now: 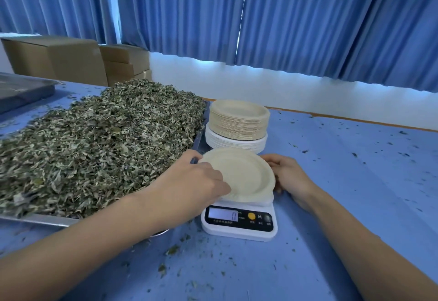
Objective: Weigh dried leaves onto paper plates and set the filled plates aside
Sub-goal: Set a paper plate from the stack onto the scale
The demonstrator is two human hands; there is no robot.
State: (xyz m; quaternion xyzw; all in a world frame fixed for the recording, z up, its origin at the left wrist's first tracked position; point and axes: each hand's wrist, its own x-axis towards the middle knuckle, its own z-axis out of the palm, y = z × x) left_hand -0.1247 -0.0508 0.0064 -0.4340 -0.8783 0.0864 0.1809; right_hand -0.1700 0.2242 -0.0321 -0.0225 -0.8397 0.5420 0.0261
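Observation:
An empty cream paper plate (pixel 246 172) lies on the white digital scale (pixel 239 226), whose display reads 0. My left hand (pixel 196 182) grips the plate's left rim, fingers curled over the edge. My right hand (pixel 288 175) holds the right rim, its fingertips hidden behind the plate. A big heap of dried green leaves (pixel 94 141) fills a metal tray (pixel 40 220) to the left. Behind the scale stands a stack of paper plates (pixel 238 123), tan ones on top of white ones.
The blue table (pixel 355 182) is strewn with leaf crumbs. A second metal tray (pixel 21 92) sits at the far left. Cardboard boxes (pixel 71 58) stand behind the leaf heap. Blue curtains hang over a white wall at the back.

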